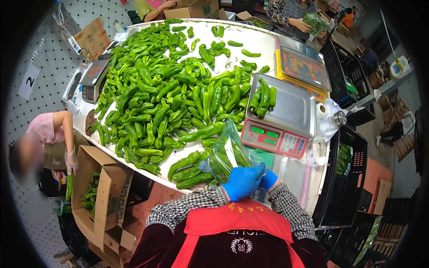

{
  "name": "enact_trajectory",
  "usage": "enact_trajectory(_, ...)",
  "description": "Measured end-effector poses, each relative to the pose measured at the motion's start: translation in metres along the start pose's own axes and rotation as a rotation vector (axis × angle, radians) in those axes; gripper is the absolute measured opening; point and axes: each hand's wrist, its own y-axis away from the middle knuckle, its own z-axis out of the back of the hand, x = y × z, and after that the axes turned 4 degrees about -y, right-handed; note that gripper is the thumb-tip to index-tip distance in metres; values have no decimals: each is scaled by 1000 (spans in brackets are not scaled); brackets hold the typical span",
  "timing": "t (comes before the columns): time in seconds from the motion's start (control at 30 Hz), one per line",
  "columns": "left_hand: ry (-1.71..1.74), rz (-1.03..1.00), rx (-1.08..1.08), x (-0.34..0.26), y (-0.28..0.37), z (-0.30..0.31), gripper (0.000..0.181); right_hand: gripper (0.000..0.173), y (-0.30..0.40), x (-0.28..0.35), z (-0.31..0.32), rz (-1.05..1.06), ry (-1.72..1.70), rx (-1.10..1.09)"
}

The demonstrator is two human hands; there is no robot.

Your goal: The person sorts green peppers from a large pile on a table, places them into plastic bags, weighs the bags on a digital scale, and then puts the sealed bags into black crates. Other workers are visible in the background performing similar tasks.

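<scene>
A clear plastic bag [232, 150] with green peppers inside leans over the table edge in front of me. My left hand [239, 184], in a blue glove, grips the gathered end of the bag. Close against it, my right hand [268, 181] pinches the same end, its fingers partly hidden behind the left. Long green peppers [187, 167] lie just left of the bag, beside a large heap of green peppers [161, 93]. Beyond the bag stands a red digital scale [274, 137], its display lit; several peppers [263, 97] rest on its steel pan [295, 104].
Flat plastic bags [291, 177] lie right of my hands. A yellow scale [301, 70] and a jar [335, 120] stand farther right, near black crates [345, 177]. Left are another scale [95, 80], a cardboard box [100, 194] and a person [50, 130] holding a pepper. Others work across the table.
</scene>
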Motion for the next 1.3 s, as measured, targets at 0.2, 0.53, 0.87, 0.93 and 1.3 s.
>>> enact_trajectory(0.2, 9, -66, -136, 3, -4, 1, 43, 29, -48, -20, -8, 238, 163, -12)
enact_trajectory(0.53, 451, 194, -189, 39, -28, -1, 28, 27, -51, 1, -27, 593, 408, -165)
enact_trajectory(0.87, 548, 339, -66, 63, -51, -5, 30, 30, -19, 139, -21, 574, 806, -728)
enact_trajectory(0.93, 537, 309, -69, 67, -50, -13, 29, 58, -47, 160, -12, 985, 999, -878)
enact_trajectory(1.3, 625, 337, -54, 69, -49, -14, 29, 101, -132, 234, -3, 322, 1263, -961)
